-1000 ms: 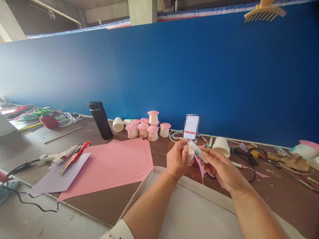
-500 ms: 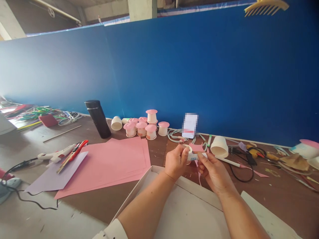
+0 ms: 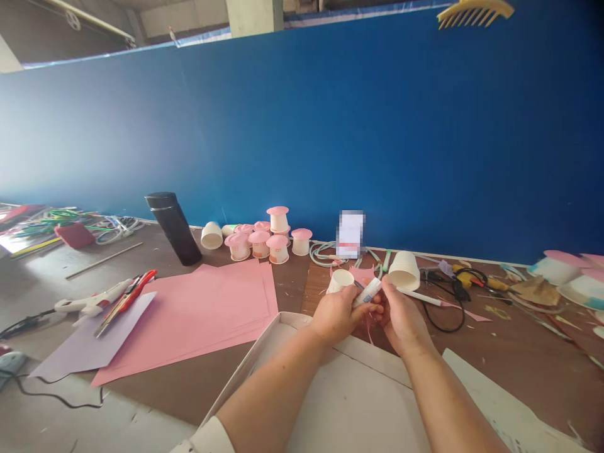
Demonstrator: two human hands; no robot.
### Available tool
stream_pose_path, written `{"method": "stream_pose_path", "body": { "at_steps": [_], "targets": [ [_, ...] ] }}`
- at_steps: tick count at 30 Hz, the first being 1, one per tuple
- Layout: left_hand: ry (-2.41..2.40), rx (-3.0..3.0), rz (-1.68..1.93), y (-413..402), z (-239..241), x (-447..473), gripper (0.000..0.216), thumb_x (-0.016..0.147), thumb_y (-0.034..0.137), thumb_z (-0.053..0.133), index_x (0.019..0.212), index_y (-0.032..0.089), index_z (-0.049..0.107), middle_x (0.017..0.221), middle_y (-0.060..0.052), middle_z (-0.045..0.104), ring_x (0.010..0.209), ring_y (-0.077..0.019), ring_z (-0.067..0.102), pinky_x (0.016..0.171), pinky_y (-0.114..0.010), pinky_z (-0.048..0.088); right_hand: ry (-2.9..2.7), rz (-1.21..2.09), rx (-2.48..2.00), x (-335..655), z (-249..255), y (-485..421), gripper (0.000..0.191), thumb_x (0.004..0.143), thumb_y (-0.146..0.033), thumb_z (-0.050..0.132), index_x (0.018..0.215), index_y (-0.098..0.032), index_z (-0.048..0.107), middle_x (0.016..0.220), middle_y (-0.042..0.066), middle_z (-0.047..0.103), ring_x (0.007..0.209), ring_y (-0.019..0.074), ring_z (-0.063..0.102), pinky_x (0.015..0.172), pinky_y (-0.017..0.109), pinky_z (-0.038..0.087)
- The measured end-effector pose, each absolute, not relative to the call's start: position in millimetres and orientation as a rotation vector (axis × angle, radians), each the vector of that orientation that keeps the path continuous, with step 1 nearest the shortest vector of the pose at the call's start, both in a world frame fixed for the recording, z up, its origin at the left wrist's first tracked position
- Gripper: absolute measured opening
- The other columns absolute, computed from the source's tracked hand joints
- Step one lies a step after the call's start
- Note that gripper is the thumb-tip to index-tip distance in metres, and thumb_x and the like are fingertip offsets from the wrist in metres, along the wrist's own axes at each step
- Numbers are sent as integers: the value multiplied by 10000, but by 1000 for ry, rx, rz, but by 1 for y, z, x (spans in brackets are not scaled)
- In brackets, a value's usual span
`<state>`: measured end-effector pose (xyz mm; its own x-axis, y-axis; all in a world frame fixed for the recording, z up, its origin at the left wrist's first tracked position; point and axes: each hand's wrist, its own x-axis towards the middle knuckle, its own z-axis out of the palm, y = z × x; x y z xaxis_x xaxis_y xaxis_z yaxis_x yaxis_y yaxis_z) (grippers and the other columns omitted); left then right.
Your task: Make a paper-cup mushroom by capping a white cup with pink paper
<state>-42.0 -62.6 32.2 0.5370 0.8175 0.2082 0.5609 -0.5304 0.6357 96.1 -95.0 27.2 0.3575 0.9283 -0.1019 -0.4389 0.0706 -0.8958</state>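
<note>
**Small white tube [image 3: 368, 292] in your left hand [image 3: 336, 314], mid-bench**

Your brown bench [image 3: 174, 393] runs along a tall blue partition [image 3: 302, 138]; above that, a concrete pillar [image 3: 255, 16] rises toward a dim ceiling. At the far left, tangled green strips [image 3: 51, 221] lie along the back edge, with a red block [image 3: 74, 235] and a thin stick [image 3: 104, 260] near them. Toward the left front edge, a white glue gun [image 3: 92, 301] and a red-handled cutter [image 3: 136, 291] lie by a lilac sheet [image 3: 94, 343], which overlaps pink paper sheets [image 3: 202, 314]. Behind them stands a black bottle [image 3: 175, 229].

Along the back edge come a tipped white cup [image 3: 211, 236], a cluster of pink-topped paper cups [image 3: 278, 248], a coiled cable [image 3: 321, 255] and a phone [image 3: 350, 233] propped upright.

A white tray [image 3: 358, 409] sits at the front edge beneath your forearms. Beyond it, your left fingers are closed around the tube's lower end. An open paper cup [image 3: 340, 281] is just beside them; you can't tell whether it's held or standing. Your right hand [image 3: 401, 314] has its fingers bent narrow by the tube's upper end; whether they grip it can't be told.

Rightward lie stacked cups [image 3: 404, 272] on their side, a black cord [image 3: 448, 330] and, near the back edge, pink-topped tubs [image 3: 557, 267]. A yellow toothed piece [image 3: 474, 14] shows high against the partition.
</note>
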Motion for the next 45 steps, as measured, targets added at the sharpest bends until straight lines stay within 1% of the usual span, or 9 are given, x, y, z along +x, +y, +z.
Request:
{"method": "stream_pose_path", "body": {
  "at_steps": [4, 14, 23, 28, 30, 33, 36, 40, 45],
  "targets": [
    [1117, 2284, 661, -61, 31, -42, 458, 874, 634, 428, 995, 225, 596, 896, -52, 689, 799, -227, 630, 620, -277, 413, -609, 1150, -1046, 98, 27, -95, 503, 708, -652, 679, 859, -172, 700, 589, -49, 448, 441, 54, 376, 366, 186, 301],
    [1114, 2317, 600, -63, 33, -42, 452, 880, 618, 439, 1019, 218, 598, 900, -59, 688, 816, -220, 633, 686, -288, 447, -670, 1039, -1188, 97, 21, -94, 485, 677, -558, 755, 945, -155, 735, 530, -62, 464, 426, 64, 403, 382, 201, 301],
    [1250, 2442, 395, -64, 28, -34, 615, 896, 675, 259, 896, 180, 624, 847, -128, 677, 738, -265, 646, 637, -343, 462, -516, 846, -1145, 108, 23, -92, 453, 658, -576, 751, 801, -153, 670, 478, -93, 367, 369, 45, 305, 336, 203, 226],
    [1232, 2430, 402, -64, 27, -35, 590, 861, 710, 327, 856, 207, 636, 808, -93, 670, 732, -245, 638, 635, -317, 455, -298, 785, -988, 147, 29, -95, 428, 690, -583, 718, 773, -181, 598, 481, -118, 309, 360, 24, 246, 335, 177, 226],
    [1227, 2420, 416, -64, 25, -36, 549, 835, 713, 401, 870, 222, 643, 817, -75, 672, 736, -238, 634, 629, -304, 448, -215, 803, -924, 154, 33, -97, 405, 745, -586, 669, 785, -193, 581, 483, -112, 337, 359, 26, 274, 342, 167, 250],
    [1185, 2431, 427, -65, 23, -35, 504, 788, 716, 495, 866, 247, 662, 800, -44, 670, 740, -233, 631, 629, -296, 437, -103, 786, -928, 154, 36, -97, 357, 812, -553, 607, 796, -198, 570, 586, -50, 532, 444, 56, 464, 409, 178, 379],
    [1179, 2416, 514, -68, 24, -36, 540, 753, 756, 500, 874, 261, 677, 778, -28, 671, 753, -226, 630, 650, -295, 433, -107, 825, -1082, 154, 33, -95, 343, 805, -544, 599, 769, -208, 536, 708, 10, 635, 572, 118, 593, 515, 248, 484],
    [1279, 2363, 668, -69, 28, -39, 558, 806, 746, 422, 846, 240, 654, 778, -25, 681, 721, -196, 619, 641, -282, 406, -408, 603, -1597, 164, 19, -94, 318, 682, -502, 686, 762, -222, 559, 685, 40, 640, 520, 158, 553, 450, 273, 388],
    [1353, 2326, 846, -67, 29, -43, 514, 907, 644, 333, 840, 230, 631, 763, -23, 681, 674, -164, 599, 593, -260, 349, -1009, 340, -2234, 170, 7, -95, 310, 666, -486, 679, 775, -203, 616, 733, 128, 684, 724, 294, 652, 586, 344, 412]
  ]
}}
